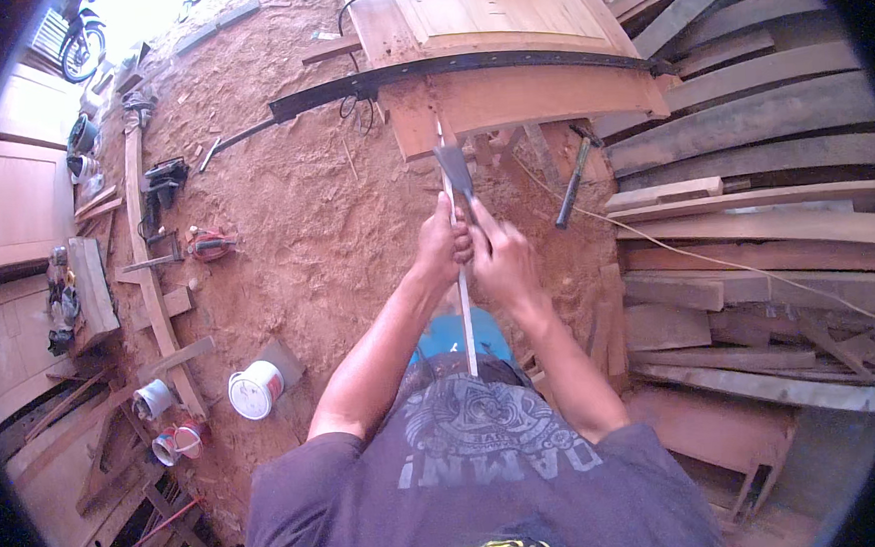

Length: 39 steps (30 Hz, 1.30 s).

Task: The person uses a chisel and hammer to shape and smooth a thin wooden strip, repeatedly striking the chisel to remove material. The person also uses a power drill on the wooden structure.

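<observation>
A long, thin wooden strip (467, 322) runs from the wooden panel's edge back toward my shirt. My left hand (440, 241) is closed around it near its middle. Close beside it, my right hand (502, 260) grips a dark, flat-bladed tool (454, 169), its forefinger stretched along the tool. The broad blade lies against or just over the strip; its exact kind is unclear. Beyond my hands stands a wooden door panel (517, 104), with a long black bar clamp (505, 60) across it. A hammer (574, 180) is at the panel's near right.
Stacked boards (750, 134) fill the right side. On the sandy ground to the left are a white bucket (255, 390), a long timber (153, 291), a dark power tool (162, 182) and a red-handled item (211, 243). A blue seat-like object (491, 335) is below my forearms.
</observation>
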Each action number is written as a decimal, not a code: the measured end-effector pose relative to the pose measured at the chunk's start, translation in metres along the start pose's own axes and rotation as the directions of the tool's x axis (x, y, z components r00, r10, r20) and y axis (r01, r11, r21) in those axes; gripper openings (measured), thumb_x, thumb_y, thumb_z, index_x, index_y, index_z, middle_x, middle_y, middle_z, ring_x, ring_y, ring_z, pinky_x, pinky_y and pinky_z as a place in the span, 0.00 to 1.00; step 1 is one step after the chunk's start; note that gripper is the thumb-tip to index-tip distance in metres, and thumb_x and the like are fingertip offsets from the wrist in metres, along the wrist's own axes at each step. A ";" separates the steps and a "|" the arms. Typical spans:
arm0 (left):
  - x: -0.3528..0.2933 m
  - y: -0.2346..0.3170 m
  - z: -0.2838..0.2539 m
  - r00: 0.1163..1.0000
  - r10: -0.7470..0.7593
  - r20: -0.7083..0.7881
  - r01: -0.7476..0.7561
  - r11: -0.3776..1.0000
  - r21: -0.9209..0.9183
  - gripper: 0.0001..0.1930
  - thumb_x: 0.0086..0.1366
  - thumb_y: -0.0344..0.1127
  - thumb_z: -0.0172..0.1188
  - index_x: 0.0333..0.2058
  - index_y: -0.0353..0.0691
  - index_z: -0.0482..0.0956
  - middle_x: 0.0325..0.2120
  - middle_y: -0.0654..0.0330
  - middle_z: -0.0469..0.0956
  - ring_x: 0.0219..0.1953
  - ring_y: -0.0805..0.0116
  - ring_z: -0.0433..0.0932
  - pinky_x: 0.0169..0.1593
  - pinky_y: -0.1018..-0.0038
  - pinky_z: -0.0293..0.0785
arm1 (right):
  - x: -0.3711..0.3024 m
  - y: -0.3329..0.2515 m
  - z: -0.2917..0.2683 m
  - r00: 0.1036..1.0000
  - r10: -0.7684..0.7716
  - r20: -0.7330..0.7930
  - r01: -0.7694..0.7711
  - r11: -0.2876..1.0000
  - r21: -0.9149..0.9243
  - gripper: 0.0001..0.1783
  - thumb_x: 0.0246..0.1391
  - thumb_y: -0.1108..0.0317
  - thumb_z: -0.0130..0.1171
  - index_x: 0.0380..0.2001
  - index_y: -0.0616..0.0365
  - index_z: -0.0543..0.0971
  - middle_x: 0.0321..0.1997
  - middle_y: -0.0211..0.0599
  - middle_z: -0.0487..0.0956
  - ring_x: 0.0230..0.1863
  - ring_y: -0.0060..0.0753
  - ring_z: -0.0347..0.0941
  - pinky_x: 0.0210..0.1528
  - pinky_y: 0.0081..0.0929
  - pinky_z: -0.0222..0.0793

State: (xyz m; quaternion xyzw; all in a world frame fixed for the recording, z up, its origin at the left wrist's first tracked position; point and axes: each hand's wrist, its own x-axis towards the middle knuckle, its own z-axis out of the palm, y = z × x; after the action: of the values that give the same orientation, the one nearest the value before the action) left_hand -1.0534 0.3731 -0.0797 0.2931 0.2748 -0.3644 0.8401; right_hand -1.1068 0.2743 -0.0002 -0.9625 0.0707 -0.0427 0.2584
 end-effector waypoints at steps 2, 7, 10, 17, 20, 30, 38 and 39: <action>0.009 -0.003 -0.008 0.998 0.005 0.056 -0.004 1.000 -0.018 0.24 0.74 0.65 0.49 0.33 0.50 0.70 0.15 0.74 0.64 0.12 0.81 0.56 0.14 0.80 0.46 | -0.018 0.010 0.001 0.997 -0.072 -0.029 0.074 0.995 0.070 0.24 0.65 0.61 0.54 0.62 0.54 0.77 0.35 0.63 0.82 0.38 0.65 0.81 0.43 0.58 0.75; -0.005 -0.002 0.009 0.999 0.030 -0.043 -0.026 0.996 0.084 0.24 0.75 0.65 0.46 0.35 0.50 0.69 0.15 0.72 0.64 0.12 0.80 0.56 0.14 0.79 0.48 | 0.052 0.003 0.007 1.000 0.011 -0.021 -0.012 1.000 -0.019 0.24 0.62 0.66 0.56 0.62 0.56 0.77 0.35 0.64 0.82 0.38 0.66 0.81 0.42 0.55 0.77; 0.006 -0.001 -0.010 0.998 0.009 0.065 -0.011 0.999 0.032 0.24 0.75 0.65 0.45 0.35 0.49 0.68 0.15 0.73 0.62 0.12 0.81 0.55 0.14 0.80 0.48 | -0.001 0.013 0.013 0.999 -0.033 -0.027 0.034 0.999 0.035 0.24 0.64 0.62 0.54 0.61 0.55 0.77 0.35 0.63 0.82 0.38 0.66 0.81 0.43 0.56 0.76; 0.004 -0.009 -0.004 0.995 0.099 -0.018 -0.096 0.988 0.119 0.23 0.75 0.61 0.50 0.31 0.47 0.73 0.17 0.73 0.65 0.14 0.78 0.60 0.16 0.76 0.53 | 0.063 0.010 0.016 1.000 0.010 0.009 -0.009 0.998 -0.057 0.25 0.66 0.60 0.52 0.64 0.53 0.75 0.37 0.66 0.81 0.39 0.68 0.80 0.45 0.57 0.76; 0.018 -0.013 -0.018 0.966 0.241 -0.098 -0.197 0.924 0.327 0.24 0.76 0.59 0.50 0.34 0.44 0.78 0.20 0.70 0.73 0.17 0.78 0.66 0.19 0.77 0.60 | 0.025 0.002 0.014 0.999 -0.004 0.036 0.006 0.998 -0.061 0.26 0.66 0.60 0.52 0.65 0.51 0.74 0.37 0.67 0.81 0.39 0.70 0.80 0.45 0.57 0.77; 0.013 -0.024 -0.012 0.863 0.482 -0.148 -0.319 0.749 0.581 0.26 0.77 0.56 0.50 0.26 0.41 0.75 0.17 0.67 0.69 0.18 0.77 0.66 0.21 0.72 0.63 | 0.022 0.016 0.019 1.000 -0.010 0.028 0.012 0.996 -0.092 0.24 0.65 0.60 0.54 0.62 0.52 0.77 0.35 0.64 0.82 0.39 0.67 0.81 0.44 0.56 0.77; 0.022 -0.015 -0.005 0.823 0.559 -0.101 -0.374 0.667 0.644 0.26 0.77 0.54 0.51 0.34 0.36 0.82 0.23 0.65 0.77 0.26 0.78 0.69 0.30 0.71 0.70 | 0.037 0.008 0.025 0.999 0.029 -0.023 -0.030 0.998 -0.048 0.24 0.66 0.59 0.52 0.63 0.50 0.76 0.37 0.63 0.82 0.40 0.67 0.80 0.45 0.57 0.76; 0.032 -0.019 -0.020 0.799 0.589 -0.122 -0.346 0.616 0.708 0.26 0.77 0.54 0.51 0.33 0.36 0.82 0.23 0.64 0.77 0.25 0.77 0.70 0.30 0.70 0.70 | 0.021 -0.002 0.017 0.996 0.064 0.058 -0.061 0.997 -0.047 0.24 0.66 0.59 0.52 0.63 0.49 0.76 0.38 0.64 0.81 0.41 0.67 0.80 0.45 0.57 0.76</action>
State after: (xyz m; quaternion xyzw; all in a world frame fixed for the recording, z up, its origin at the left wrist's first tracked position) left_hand -1.0547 0.3616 -0.1199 0.6879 0.1837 -0.1437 0.6874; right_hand -1.0836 0.2808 -0.0127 -0.9663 0.0941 -0.0044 0.2397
